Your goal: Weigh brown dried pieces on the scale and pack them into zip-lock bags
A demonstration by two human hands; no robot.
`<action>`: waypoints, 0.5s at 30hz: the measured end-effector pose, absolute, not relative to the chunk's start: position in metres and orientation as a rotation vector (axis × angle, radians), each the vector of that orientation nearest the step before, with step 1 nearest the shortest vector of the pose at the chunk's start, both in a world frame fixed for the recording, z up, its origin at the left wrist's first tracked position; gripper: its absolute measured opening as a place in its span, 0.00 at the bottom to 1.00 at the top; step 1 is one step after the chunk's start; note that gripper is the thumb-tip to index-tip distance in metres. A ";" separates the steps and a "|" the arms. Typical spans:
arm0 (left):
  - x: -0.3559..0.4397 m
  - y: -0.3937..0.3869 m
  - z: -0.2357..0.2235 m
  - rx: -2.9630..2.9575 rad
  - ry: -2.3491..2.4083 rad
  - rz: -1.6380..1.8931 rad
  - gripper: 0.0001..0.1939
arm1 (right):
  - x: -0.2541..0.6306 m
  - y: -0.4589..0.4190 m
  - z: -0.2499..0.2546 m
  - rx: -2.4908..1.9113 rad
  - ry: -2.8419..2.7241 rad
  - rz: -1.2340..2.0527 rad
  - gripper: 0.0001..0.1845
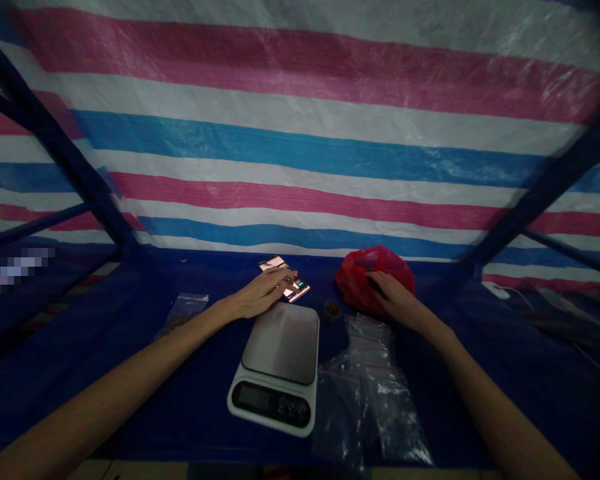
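Note:
My left hand (263,293) lies flat with fingers stretched over a lit phone (289,283) behind a white digital kitchen scale (279,367) with a steel platform. My right hand (395,297) reaches into a red plastic bag (373,275) at the back right; its fingers curl at the bag's opening, and what they hold is hidden. A small dark round cap (333,309) sits between scale and bag. Several clear zip bags (373,387) lie to the right of the scale, under my right forearm.
A blue cloth (130,373) covers the table. Another clear bag (183,312) lies left of my left arm. A striped pink, white and blue tarp (300,133) forms the back wall, with dark blue frame bars (55,140) at both sides. A white cable (500,291) lies far right.

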State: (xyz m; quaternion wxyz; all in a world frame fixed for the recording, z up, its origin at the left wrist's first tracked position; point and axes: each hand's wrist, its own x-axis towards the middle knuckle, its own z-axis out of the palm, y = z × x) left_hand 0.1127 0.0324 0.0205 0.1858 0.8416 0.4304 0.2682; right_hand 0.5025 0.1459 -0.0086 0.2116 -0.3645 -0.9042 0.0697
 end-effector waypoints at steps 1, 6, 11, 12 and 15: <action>0.111 0.034 0.020 2.362 1.247 0.754 0.25 | 0.503 0.146 -0.009 -1.012 -2.507 0.195 0.23; 0.105 0.035 0.017 2.319 1.309 0.778 0.23 | 0.503 0.148 -0.011 -1.009 -2.506 0.202 0.23; 0.101 0.034 0.019 2.262 1.294 0.899 0.24 | 0.502 0.146 -0.008 -1.025 -2.513 0.207 0.23; 0.100 0.035 0.019 2.239 1.305 0.934 0.25 | 0.502 0.146 -0.007 -1.025 -2.518 0.209 0.23; 0.097 0.039 0.020 2.191 1.314 0.992 0.26 | 0.502 0.145 -0.006 -1.026 -2.530 0.213 0.24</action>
